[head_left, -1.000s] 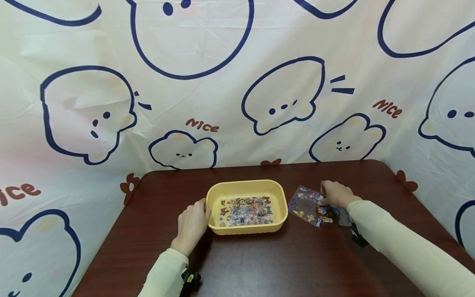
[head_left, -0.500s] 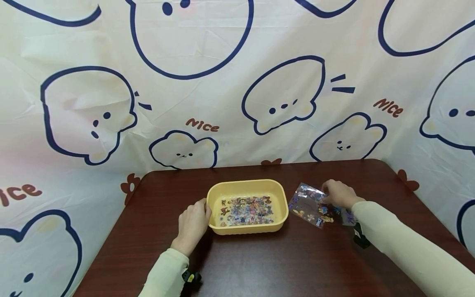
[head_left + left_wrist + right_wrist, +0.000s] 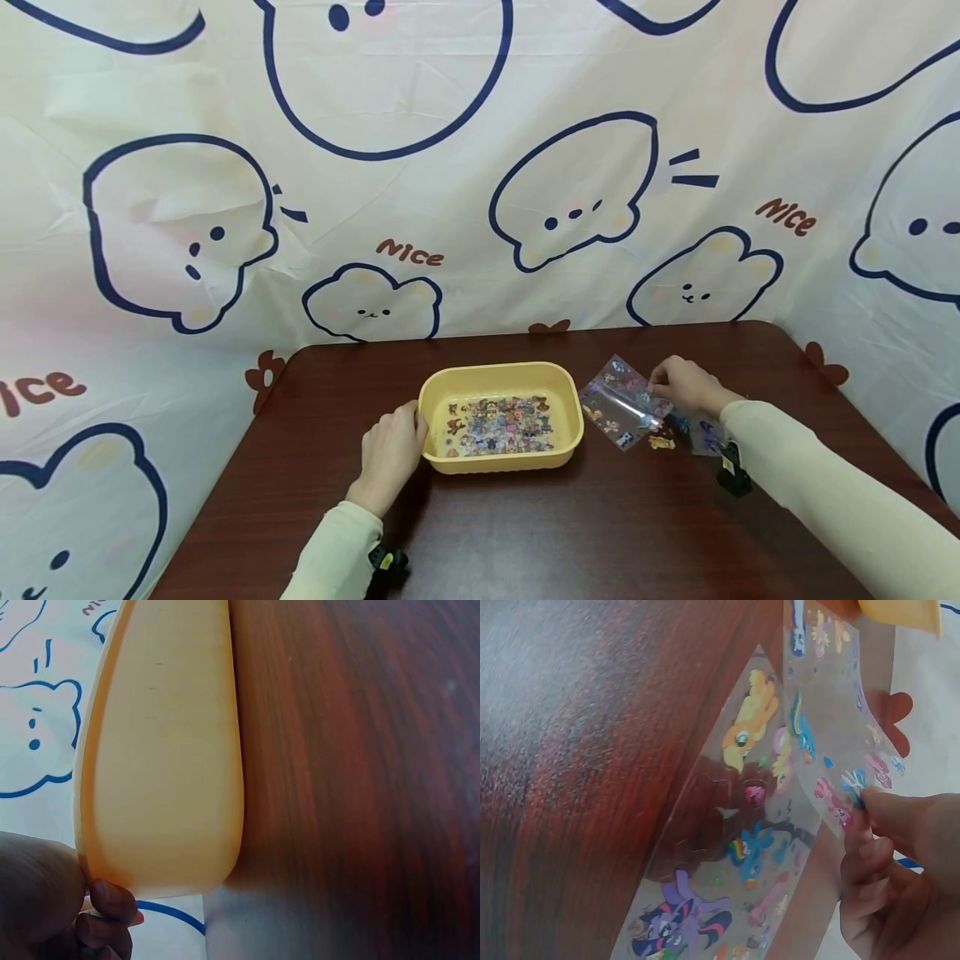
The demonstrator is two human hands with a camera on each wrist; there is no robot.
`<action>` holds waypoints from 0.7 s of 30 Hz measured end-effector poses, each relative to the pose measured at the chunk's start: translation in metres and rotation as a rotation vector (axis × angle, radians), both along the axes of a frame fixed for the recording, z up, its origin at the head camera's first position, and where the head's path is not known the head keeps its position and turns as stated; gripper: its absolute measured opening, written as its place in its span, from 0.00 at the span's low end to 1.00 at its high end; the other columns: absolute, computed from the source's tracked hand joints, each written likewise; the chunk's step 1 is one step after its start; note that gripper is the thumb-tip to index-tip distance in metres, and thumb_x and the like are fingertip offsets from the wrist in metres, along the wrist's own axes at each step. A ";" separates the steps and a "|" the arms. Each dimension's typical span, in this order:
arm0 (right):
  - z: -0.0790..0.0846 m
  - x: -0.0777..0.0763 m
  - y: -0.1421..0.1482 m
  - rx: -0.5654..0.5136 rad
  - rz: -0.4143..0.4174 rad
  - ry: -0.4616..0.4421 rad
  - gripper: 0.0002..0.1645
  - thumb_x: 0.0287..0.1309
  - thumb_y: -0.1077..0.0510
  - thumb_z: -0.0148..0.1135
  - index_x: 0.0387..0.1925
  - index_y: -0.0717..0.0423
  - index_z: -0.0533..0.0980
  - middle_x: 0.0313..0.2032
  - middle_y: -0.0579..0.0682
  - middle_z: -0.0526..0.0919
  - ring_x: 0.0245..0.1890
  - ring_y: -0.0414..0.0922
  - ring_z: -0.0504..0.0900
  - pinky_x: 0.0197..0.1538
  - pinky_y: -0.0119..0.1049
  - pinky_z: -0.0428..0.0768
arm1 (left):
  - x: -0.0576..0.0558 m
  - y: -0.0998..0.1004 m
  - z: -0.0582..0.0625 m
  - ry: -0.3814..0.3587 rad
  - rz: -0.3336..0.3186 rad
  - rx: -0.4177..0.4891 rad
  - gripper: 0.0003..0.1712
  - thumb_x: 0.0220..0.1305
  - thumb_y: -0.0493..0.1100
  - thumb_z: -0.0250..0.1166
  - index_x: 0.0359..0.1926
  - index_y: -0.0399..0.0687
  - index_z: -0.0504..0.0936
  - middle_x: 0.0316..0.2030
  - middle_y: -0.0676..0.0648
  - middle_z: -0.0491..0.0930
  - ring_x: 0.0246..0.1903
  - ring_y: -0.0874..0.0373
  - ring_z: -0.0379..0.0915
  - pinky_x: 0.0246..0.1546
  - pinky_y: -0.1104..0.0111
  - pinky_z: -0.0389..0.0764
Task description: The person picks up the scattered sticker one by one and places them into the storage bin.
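A yellow plastic basin stands on the table, with many small colourful stickers showing on its bottom. My left hand grips its left end, the fingers curled at the rim in the left wrist view. Right of the basin, my right hand pinches the edge of a clear sticker sheet between thumb and forefinger. That sheet, printed with cartoon ponies, is bent and partly raised in the right wrist view. Under it lies another clear pony sticker sheet, partly covered.
The dark brown wooden table carries everything. Behind and at both sides hangs a pale cloth with blue-outlined cartoon animals. A small black device is strapped at the right wrist, another at the left.
The right hand has shifted slightly up and to the right. Its sticker sheet has turned and bent, uncovering more of the sheet below. The left hand and basin stay put.
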State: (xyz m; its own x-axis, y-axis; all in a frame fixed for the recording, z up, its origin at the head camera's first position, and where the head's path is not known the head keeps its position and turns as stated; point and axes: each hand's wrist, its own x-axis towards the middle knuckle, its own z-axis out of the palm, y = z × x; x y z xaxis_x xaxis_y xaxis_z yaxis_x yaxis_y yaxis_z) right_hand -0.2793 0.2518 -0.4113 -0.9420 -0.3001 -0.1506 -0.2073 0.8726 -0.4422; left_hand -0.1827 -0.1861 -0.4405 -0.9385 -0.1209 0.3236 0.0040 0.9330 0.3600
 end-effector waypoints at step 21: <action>-0.001 0.000 0.001 -0.079 -0.028 0.004 0.15 0.71 0.57 0.57 0.44 0.64 0.84 0.42 0.59 0.86 0.36 0.47 0.79 0.37 0.40 0.77 | -0.001 0.000 0.001 -0.026 -0.003 0.004 0.15 0.69 0.42 0.60 0.50 0.39 0.85 0.26 0.41 0.85 0.15 0.55 0.69 0.17 0.61 0.68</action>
